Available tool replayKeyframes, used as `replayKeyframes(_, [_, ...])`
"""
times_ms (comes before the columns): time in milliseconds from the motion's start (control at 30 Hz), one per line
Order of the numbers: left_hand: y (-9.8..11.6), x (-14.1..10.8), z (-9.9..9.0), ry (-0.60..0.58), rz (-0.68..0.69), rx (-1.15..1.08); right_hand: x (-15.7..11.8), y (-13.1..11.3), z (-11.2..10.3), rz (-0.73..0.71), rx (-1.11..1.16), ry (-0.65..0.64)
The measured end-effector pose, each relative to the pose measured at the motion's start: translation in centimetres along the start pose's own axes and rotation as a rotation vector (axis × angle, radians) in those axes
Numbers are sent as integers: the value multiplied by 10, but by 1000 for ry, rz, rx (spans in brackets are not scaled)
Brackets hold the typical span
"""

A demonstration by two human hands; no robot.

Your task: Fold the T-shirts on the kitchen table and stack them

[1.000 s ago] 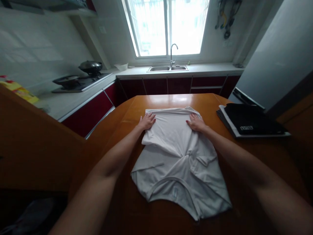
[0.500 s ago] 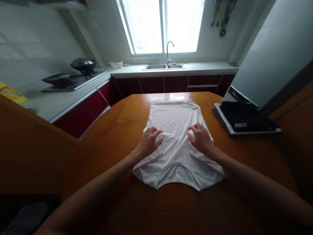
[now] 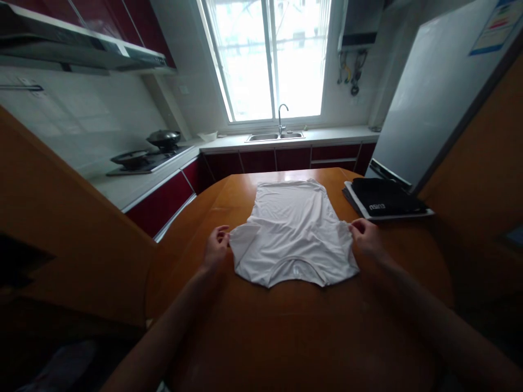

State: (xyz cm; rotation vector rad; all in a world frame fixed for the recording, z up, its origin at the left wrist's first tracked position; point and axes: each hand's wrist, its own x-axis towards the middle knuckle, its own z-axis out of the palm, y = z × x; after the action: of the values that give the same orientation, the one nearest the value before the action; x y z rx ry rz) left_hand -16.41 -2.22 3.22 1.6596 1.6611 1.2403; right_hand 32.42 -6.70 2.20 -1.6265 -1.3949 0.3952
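A white T-shirt lies spread on the wooden table, its neckline toward me and its hem toward the window. My left hand is at the left sleeve, fingers closed on the sleeve's outer edge. On the other side my right hand pinches the edge of the right sleeve between thumb and fingers. Both sleeves stick out sideways from the body of the shirt, and wrinkles run across its middle.
Folded dark and white clothes are stacked at the table's right side, near a fridge. Behind the table runs a counter with a sink. To the left stands a stove with pans on it.
My hands have moved apart, from on top of the shirt out to its two sides. The sleeves, folded inward before, now extend outward. The head view has tilted upward.
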Motion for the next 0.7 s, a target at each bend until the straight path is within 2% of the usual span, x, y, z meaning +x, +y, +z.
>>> replayKeyframes(67, [-18,-3,-22,76,-74,42,-2,28,-27,107,18,128])
replayKeyframes(167, [-38,-10,-41,154,-105,183,-10,63,-57,272,-75,183])
replayKeyframes(233, [-36,-17,-43,252,19,288,-19,69,-64,241,-192,243])
replayKeyframes(300, [-22,-24,-35,308,249,375,-31,58,-59,70,-303,323])
replayKeyframes(333, [-13,-27,-28,283,369,401,-37,47,-53,-46,-336,326])
replayKeyframes(367, [-4,-29,-20,214,469,418,-44,35,-44,-159,-348,292])
replayKeyframes(400, [5,-30,-10,109,544,428,-51,22,-33,-265,-340,191])
replayKeyframes(500, [17,-29,18,-265,649,466,-69,-9,1,-461,-329,-212])
replayKeyframes(600, [11,-33,32,-504,603,654,-83,-15,17,-460,-456,-472])
replayKeyframes(700, [-2,-56,26,-612,514,831,-101,-6,8,-414,-550,-600])
